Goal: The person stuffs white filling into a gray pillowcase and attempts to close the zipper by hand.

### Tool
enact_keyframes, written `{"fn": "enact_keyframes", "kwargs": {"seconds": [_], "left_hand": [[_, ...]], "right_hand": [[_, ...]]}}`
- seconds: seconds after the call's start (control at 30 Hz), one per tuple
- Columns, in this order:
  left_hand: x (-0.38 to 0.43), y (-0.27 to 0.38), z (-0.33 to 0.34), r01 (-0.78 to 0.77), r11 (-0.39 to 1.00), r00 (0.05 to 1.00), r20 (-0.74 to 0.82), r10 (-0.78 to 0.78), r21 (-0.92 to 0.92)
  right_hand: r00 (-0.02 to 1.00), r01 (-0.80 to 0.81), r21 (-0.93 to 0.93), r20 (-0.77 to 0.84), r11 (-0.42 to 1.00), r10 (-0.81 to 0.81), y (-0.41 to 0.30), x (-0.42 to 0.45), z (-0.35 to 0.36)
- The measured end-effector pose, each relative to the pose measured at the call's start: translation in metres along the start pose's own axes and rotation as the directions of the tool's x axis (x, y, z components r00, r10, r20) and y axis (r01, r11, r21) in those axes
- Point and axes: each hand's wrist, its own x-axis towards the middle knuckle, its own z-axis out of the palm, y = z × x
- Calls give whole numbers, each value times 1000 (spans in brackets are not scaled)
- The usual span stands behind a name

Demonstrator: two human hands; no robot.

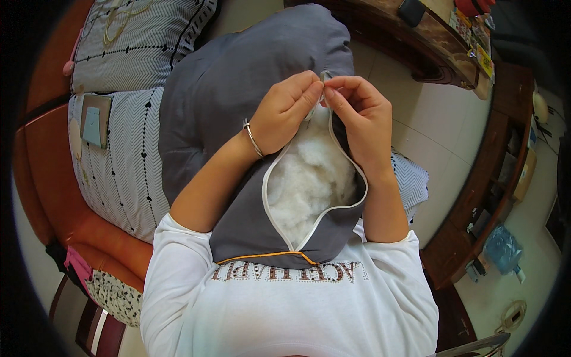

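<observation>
A large grey pillow (241, 85) with orange piping lies across my lap, its zipper opening spread wide. White fibre stuffing (308, 174) shows inside the gap, framed by pale zipper tape (265, 187). At the far end of the opening, my left hand (287, 109) pinches the zipper between thumb and forefinger. My right hand (363, 111) pinches the zipper from the other side, its fingertips meeting those of the left. A small piece of the zipper end pokes up between them; whether it is the slider I cannot tell. A silver bangle (253, 138) circles my left wrist.
To the left is an orange-brown sofa (49, 174) with a patterned cover (127, 178); a notebook-like item (96, 120) lies on it. A dark wooden table (428, 49) stands at upper right, a wooden cabinet (477, 201) along the right. Pale floor tiles (428, 120) lie between.
</observation>
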Motion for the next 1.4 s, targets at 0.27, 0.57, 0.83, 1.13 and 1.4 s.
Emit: {"fn": "enact_keyframes", "kwargs": {"seconds": [0.27,0.57,0.83,1.13,1.4], "left_hand": [[2,5,1,64,940,996,-43,-83,-336],[2,-5,-2,59,935,998,12,-58,-349],[0,-4,-2,95,942,995,23,-92,-321],[-1,-6,-2,91,948,996,10,-92,-304],[0,-6,-2,102,946,995,17,-101,-307]], "right_hand": [[1000,-13,-7,-3,1000,13,-2,0,1],[988,-140,146,87,979,128,3,1,-16],[988,-150,174,74,973,139,2,2,-14],[974,-200,162,138,966,178,-5,5,-14],[969,-213,196,165,957,182,-6,5,-15]]}}
